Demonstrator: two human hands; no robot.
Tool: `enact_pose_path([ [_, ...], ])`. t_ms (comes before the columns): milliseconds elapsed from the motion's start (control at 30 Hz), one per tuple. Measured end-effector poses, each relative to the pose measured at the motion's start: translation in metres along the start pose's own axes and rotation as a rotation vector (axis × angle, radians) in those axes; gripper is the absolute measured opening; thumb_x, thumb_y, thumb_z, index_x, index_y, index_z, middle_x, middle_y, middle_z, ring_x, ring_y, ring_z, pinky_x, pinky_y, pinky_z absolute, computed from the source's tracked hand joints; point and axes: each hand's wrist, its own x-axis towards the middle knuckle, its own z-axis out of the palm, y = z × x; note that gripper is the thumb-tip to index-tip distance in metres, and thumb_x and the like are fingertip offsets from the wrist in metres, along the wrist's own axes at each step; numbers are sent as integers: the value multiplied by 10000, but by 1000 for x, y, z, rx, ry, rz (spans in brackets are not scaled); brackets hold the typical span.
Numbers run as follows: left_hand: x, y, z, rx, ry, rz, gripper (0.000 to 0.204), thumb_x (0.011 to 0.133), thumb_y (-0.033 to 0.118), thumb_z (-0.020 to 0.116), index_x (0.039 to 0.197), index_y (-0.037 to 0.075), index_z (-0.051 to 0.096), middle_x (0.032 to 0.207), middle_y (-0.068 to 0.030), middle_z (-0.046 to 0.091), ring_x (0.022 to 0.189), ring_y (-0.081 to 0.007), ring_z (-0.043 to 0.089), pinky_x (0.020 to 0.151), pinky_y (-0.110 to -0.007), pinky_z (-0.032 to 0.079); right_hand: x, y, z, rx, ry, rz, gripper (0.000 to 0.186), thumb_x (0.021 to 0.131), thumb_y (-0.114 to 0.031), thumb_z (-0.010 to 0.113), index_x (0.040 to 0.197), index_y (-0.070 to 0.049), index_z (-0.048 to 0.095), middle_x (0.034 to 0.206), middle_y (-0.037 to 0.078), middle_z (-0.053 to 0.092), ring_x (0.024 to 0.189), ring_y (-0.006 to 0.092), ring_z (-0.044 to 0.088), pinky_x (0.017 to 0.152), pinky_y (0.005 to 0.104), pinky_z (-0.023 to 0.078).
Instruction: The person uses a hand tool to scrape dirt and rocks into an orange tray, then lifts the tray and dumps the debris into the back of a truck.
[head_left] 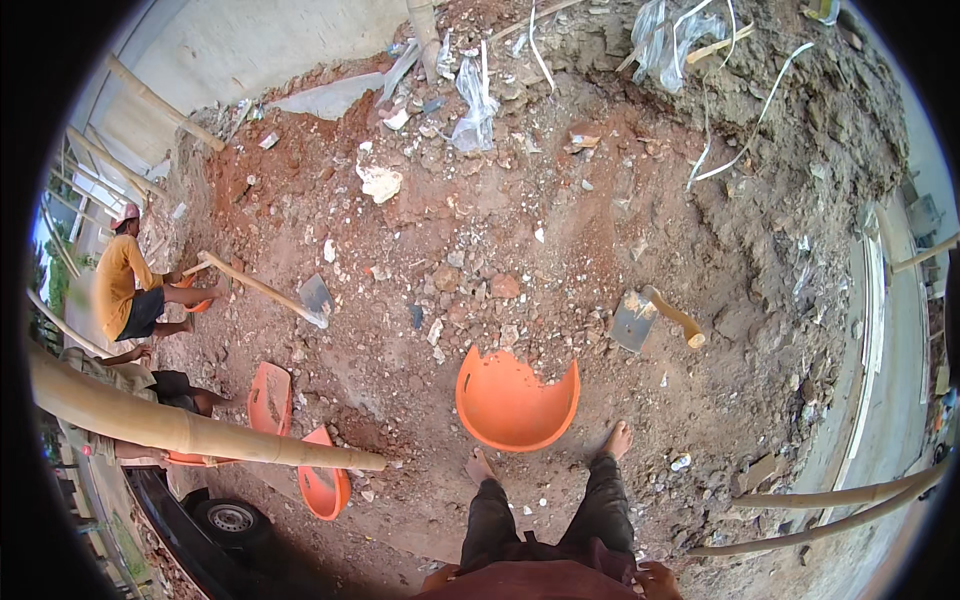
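— Nearest the lens, what was there?

— Both of the person's own hands, at the very bottom edge. Left hand (pixel 437 577) sat at about seven o'clock, right hand (pixel 655 580) at about five, each beside the dark trousers. Neither held anything. The fingers were cut off by the rim, so I could not tell whether they were curled or loose.

— And just ahead of the bare feet?

— An orange basin (pixel 517 400) with a broken, chipped rim, lying on the red earth right in front of the toes, close to the centre of the view. It looked empty inside.

— Any tools about?

— A hoe (pixel 650 315) lay on the ground at about two o'clock from the basin, blade to the left, short wooden handle to the right, near the basin but apart from it. At about ten o'clock a shovel (pixel 275 295) lay with its long handle running up-left toward another worker.

— Who was that?

— A person in an orange shirt (pixel 120 285) crouched at the far nine o'clock edge, hands near the shovel's handle end. A second person squatted just below, partly hidden by a thick bamboo pole (pixel 200 430).

— More basins?

— Two more orange pans (pixel 300 440), at about eight o'clock, beside the pole's end.

— And the top?

— Rubble with plastic scraps (pixel 475 110) at twelve o'clock.
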Motion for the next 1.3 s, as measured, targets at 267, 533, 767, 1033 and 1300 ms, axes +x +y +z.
enact_pose_path([
  [267, -41, 3, -25, -100, 126, 117, 482, 931, 278, 672, 1315, -3, 593, 1215, -205, 682, 1173, -313, 643, 989, -378, 502, -59, -51, 14, -82, -290, -238, 382, 816, -279, 776, 1089, -21, 710, 975, 136, 753, 924, 176, 706, 822, 343, 554],
  [533, -47, -14, -26, -144, 162, 188, 473, 938, 271, 664, 1317, -2, 590, 1209, -202, 684, 1167, -306, 645, 984, -375, 505, -96, -135, 36, -648, -229, -558, 522, 700, -371, 793, 1123, -73, 722, 968, 191, 741, 889, 324, 730, 774, 394, 560],
  [767, -52, -25, -40, -133, 169, 190, 466, 943, 265, 657, 1320, -1, 588, 1203, -199, 685, 1162, -301, 646, 979, -373, 507, -116, -133, 45, -526, -212, -583, 461, 735, -353, 760, 1066, -35, 714, 955, 222, 731, 886, 363, 723, 763, 388, 553],
  [1033, -51, -26, -46, -110, 159, 225, 457, 950, 258, 650, 1322, 0, 586, 1197, -197, 687, 1156, -294, 648, 973, -370, 510, -70, -43, 77, -582, 78, -528, 392, 788, -318, 649, 1013, -1, 701, 945, 317, 673, 932, 494, 646, 795, 493, 524],
  [1300, -52, -42, -35, -144, 142, 237, 449, 957, 251, 642, 1325, 2, 584, 1190, -194, 689, 1150, -287, 649, 967, -367, 513, -162, -124, 56, -647, -141, -523, 397, 742, -244, 686, 1032, 27, 690, 986, 296, 681, 967, 458, 649, 832, 466, 517],
])
